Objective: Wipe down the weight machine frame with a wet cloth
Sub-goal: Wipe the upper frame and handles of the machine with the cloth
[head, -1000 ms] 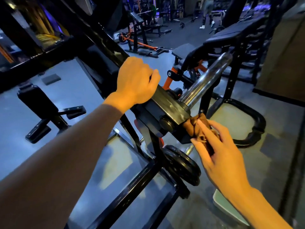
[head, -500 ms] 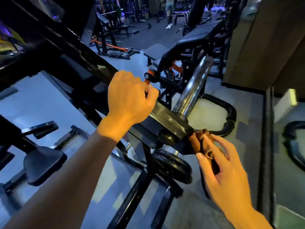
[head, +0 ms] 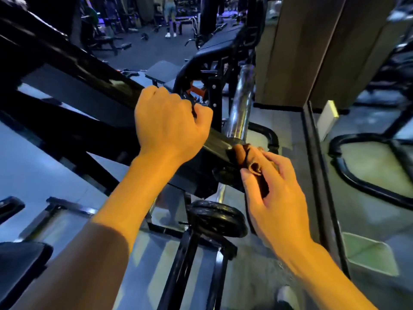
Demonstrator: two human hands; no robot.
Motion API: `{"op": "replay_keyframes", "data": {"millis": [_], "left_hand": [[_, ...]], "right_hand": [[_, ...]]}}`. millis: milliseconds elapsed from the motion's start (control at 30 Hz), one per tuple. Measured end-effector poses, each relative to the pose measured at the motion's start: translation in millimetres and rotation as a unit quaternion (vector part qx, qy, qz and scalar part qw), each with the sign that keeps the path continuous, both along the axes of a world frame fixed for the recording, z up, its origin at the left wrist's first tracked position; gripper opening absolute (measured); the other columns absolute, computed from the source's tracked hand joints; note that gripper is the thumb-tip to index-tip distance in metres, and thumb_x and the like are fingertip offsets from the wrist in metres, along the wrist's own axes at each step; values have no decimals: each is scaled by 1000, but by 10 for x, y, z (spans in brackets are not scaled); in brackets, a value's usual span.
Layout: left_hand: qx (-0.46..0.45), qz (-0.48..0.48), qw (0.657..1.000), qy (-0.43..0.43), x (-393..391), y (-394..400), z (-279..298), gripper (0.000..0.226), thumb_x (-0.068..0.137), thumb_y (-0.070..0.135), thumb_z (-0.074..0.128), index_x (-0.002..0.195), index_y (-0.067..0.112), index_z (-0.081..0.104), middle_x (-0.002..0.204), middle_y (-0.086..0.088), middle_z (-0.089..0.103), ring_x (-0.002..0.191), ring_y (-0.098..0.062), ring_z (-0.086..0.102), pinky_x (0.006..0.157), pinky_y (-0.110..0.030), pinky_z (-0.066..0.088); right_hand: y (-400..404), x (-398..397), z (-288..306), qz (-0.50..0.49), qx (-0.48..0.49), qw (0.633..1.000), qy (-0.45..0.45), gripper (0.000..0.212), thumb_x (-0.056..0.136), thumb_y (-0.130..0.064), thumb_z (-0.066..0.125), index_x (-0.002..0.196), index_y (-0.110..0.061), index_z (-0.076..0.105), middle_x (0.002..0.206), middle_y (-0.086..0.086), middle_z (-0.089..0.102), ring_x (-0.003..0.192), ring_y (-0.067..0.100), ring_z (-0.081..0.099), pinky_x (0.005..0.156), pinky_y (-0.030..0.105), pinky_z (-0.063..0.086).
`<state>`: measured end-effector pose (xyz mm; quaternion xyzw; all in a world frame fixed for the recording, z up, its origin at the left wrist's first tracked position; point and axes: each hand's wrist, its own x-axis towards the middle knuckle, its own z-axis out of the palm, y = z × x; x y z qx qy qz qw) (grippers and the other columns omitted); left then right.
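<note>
Gym floor, dim blue light, view down over both forearms. Frame (head: 85,70): black steel beam running diagonally from upper left down to centre, glossy on its top face. Left hand (head: 169,121): knuckles up, fingers curled over the top of the beam, gripping it just short of its lower end. Sleeve (head: 240,104): chrome weight-loading bar rising from the beam's end toward the upper right, empty of plates. Cloth (head: 248,157): brown, crumpled into folds, pressed against the end of the beam just below the base of the chrome bar. Right hand (head: 274,189): holds the cloth, thumb and fingers pinched round the bunched fabric, part of the cloth trailing dark into the palm. Plate (head: 218,218): black weight disc, lying below the hands on the lower frame, near the right wrist. Bench (head: 214,45): black padded, beyond the beam, well apart from the hands. Column (head: 312,52): tan, upper right. Person (head: 170,16): far background, standing, blurred.
</note>
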<state>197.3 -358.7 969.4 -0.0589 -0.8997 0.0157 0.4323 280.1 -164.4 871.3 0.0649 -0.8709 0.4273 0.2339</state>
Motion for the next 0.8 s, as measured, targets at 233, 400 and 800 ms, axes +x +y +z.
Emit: {"op": "replay_keyframes", "data": {"millis": [233,400,800], "left_hand": [[-100,-31,991,-78,42,-178,209,65,100,46,22,46,14,40,44,0,27,49,-16,15,61,-34,20],[-67,-50,996,-43,33,-483,450,61,102,41,26,46,16,30,43,-2,23,45,-19,14,48,-29,11],[-14,-3,1000,-12,-15,-413,322,57,98,38,26,46,16,30,50,-1,23,51,-15,13,52,-29,7]], "right_hand": [[207,197,-85,-61,27,997,-45,47,96,-56,46,136,-38,63,122,-23,50,97,-19,52,61,8,38],[-114,-34,228,-14,47,999,-23,38,103,-53,45,141,-49,52,118,-22,49,89,1,55,59,13,40],[170,150,19,-65,48,995,-54,37,102,-49,49,138,-51,56,111,-19,49,77,-3,56,54,19,40]]}}
